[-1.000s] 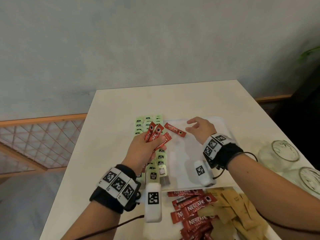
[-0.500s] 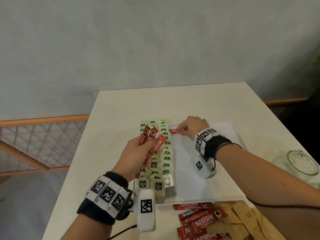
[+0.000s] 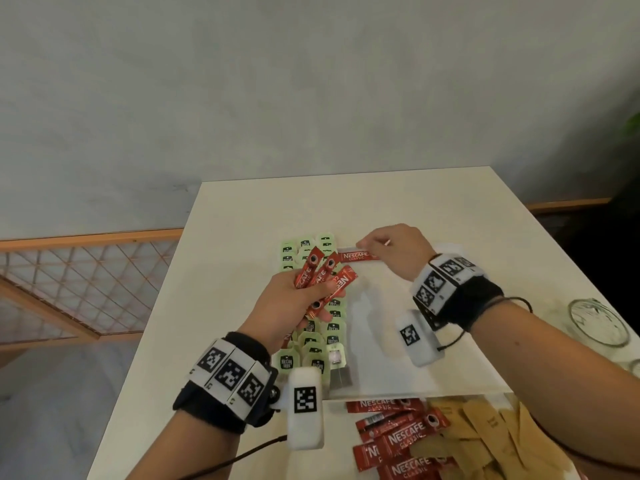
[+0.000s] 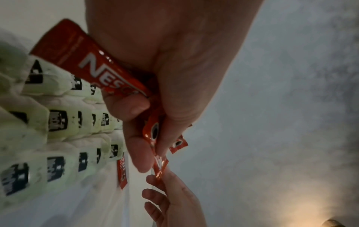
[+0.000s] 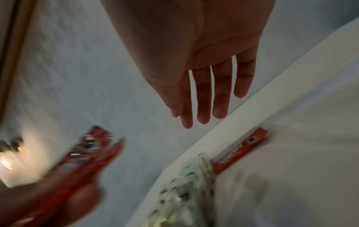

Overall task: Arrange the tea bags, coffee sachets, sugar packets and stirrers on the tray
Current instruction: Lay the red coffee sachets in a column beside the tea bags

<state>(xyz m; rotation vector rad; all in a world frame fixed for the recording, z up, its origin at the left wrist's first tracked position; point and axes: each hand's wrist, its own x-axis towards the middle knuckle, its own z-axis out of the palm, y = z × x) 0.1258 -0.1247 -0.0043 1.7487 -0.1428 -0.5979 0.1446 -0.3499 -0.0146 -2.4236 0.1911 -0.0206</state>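
Several coffee sachets in left hand (fingers curled)

Tea bags on tray left; sachet beside

Soft, even light is seen in the head view, with faint shadows under the right hand. Both wrist views are dim; the right one is smeared by blur, and straight lines are bent at its edges.
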